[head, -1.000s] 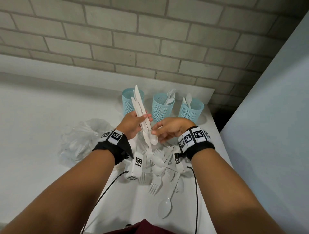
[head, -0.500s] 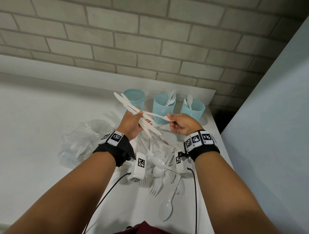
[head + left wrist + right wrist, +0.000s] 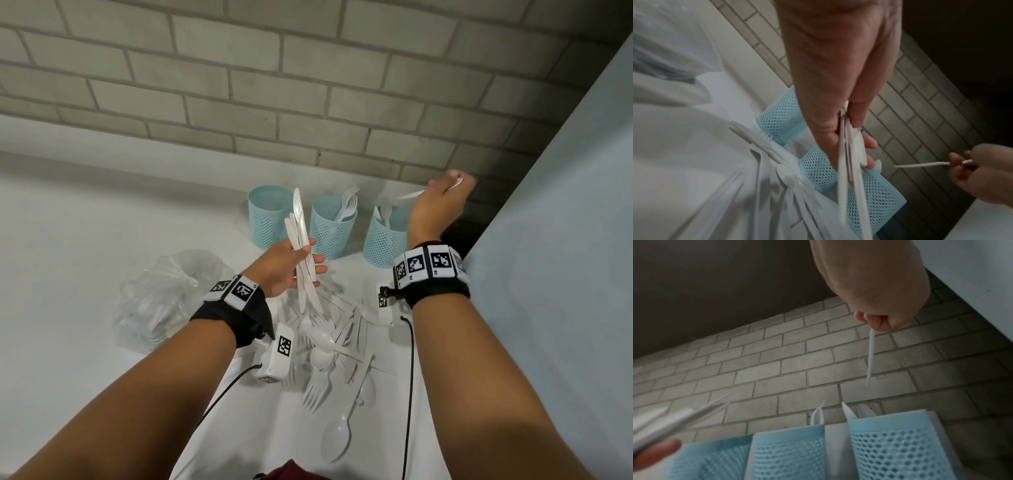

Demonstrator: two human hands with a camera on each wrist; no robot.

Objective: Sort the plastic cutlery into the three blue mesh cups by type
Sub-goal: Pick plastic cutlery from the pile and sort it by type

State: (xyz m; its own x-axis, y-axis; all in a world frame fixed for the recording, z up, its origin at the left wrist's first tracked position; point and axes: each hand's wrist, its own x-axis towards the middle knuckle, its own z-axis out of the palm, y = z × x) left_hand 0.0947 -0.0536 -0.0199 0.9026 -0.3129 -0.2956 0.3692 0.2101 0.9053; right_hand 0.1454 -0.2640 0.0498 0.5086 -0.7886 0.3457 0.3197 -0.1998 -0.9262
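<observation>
Three blue mesh cups stand in a row at the back: the left cup (image 3: 270,216) shows nothing inside, the middle cup (image 3: 330,229) holds forks, the right cup (image 3: 383,240) holds spoons. My left hand (image 3: 305,260) grips a bundle of white knives (image 3: 298,236) upright in front of the left cup. My right hand (image 3: 448,188) is raised above and behind the right cup, pinching one white spoon (image 3: 411,195) by its bowl end; its handle (image 3: 871,356) hangs toward the right cup (image 3: 900,443). A pile of mixed cutlery (image 3: 329,346) lies between my wrists.
A crumpled clear plastic bag (image 3: 161,294) lies left of the pile. The brick wall (image 3: 308,85) runs right behind the cups. A pale panel (image 3: 565,274) closes off the right side, close to my right wrist. One spoon (image 3: 337,438) lies near the table's front edge.
My right hand drew the spoon out of the bundle and carried it up and right, over the right cup. My left hand tipped the knives back upright.
</observation>
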